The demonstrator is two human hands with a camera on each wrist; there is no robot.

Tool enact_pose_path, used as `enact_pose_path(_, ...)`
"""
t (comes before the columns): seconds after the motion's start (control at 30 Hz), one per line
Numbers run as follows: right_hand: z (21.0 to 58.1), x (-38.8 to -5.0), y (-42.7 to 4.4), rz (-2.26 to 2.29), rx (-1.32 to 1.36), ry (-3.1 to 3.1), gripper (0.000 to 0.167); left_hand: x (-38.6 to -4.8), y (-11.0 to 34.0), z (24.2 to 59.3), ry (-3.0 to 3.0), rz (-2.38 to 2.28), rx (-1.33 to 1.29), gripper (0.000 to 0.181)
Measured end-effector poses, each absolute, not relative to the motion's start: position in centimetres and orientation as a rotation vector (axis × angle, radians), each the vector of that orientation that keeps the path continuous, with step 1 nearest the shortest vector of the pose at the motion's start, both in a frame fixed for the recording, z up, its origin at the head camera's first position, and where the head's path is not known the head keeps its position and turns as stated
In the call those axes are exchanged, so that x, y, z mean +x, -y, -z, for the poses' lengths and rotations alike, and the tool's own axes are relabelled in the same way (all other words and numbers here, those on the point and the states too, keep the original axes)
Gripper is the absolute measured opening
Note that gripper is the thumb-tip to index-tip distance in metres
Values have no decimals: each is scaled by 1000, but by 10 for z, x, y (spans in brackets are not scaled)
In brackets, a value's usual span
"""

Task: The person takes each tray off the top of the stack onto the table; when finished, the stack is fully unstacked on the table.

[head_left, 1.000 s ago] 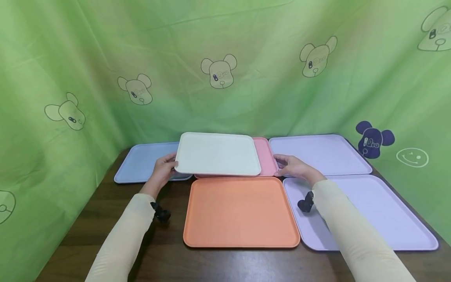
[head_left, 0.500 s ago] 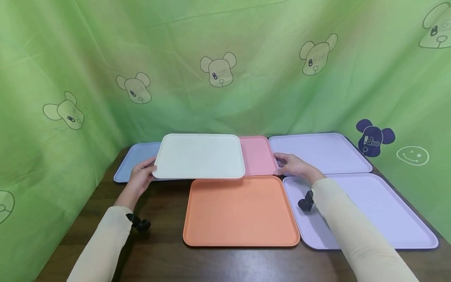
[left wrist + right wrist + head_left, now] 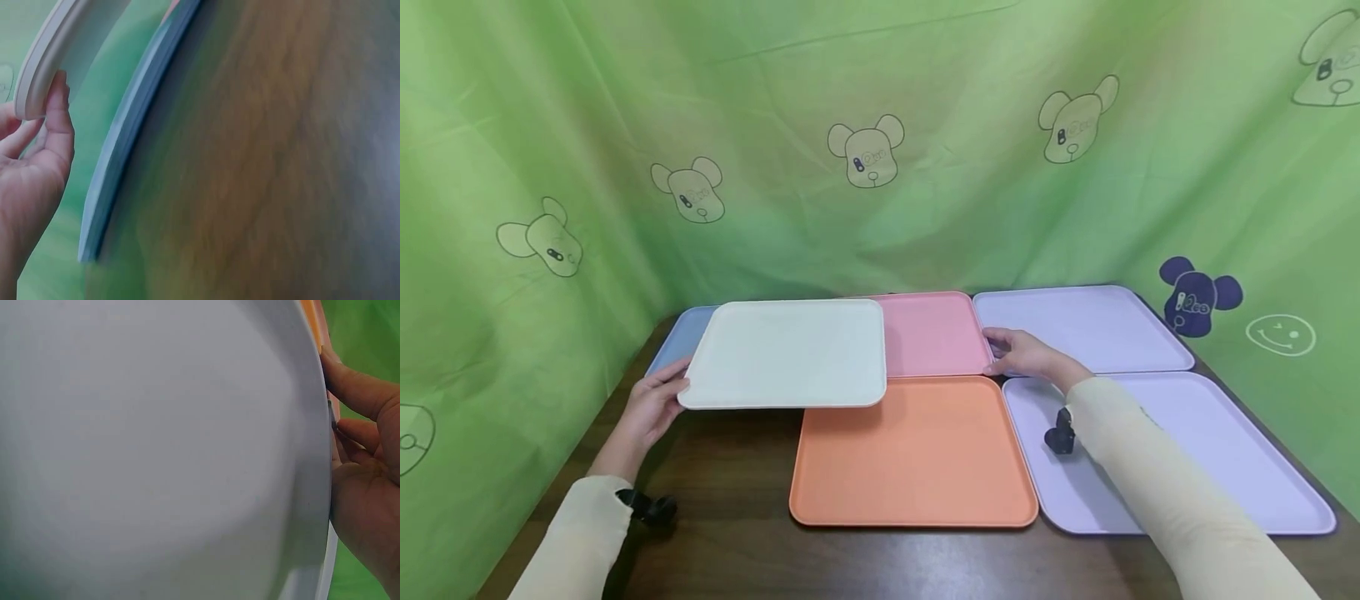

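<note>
A white rectangular tray (image 3: 786,354) is held above the table, its left end between the thumb and fingers of my left hand (image 3: 651,408). In the left wrist view the pinch on the pale rim (image 3: 39,69) is close up, with a gap to the blue tray (image 3: 131,119) below. The white tray covers most of that blue tray and part of the pink tray (image 3: 932,333). My right hand (image 3: 1022,354) rests with thumb and fingertips at the pink tray's right edge, near the lilac trays. Its fingers are partly hidden in the right wrist view.
An orange tray (image 3: 917,467) lies in front of the pink one. Two lilac trays, the back one (image 3: 1082,325) and the front one (image 3: 1210,458), lie at the right. The brown wooden table (image 3: 722,492) meets a green printed curtain (image 3: 775,208) behind.
My left hand has carried the white tray leftward and toward me, uncovering more of the pink tray and covering more of the blue one. My right hand has stayed in place.
</note>
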State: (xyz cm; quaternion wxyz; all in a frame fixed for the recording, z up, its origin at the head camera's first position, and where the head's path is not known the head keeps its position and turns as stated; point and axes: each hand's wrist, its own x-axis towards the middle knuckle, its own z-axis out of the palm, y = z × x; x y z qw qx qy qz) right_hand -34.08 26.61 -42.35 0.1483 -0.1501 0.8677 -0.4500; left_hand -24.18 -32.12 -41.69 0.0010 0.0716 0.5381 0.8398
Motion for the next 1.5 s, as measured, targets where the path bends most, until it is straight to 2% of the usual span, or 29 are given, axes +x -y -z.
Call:
enact_pose_path(0.7, 419, -338, -264, 1224, -448, -2534, 90, -187, 401, 424, -1659, -2584, 380, 51)
enact_pose_path(1.5, 422, -339, -265, 1193, -474, -2579, 89, -137, 452, 449, -1627, -2480, 453, 56)
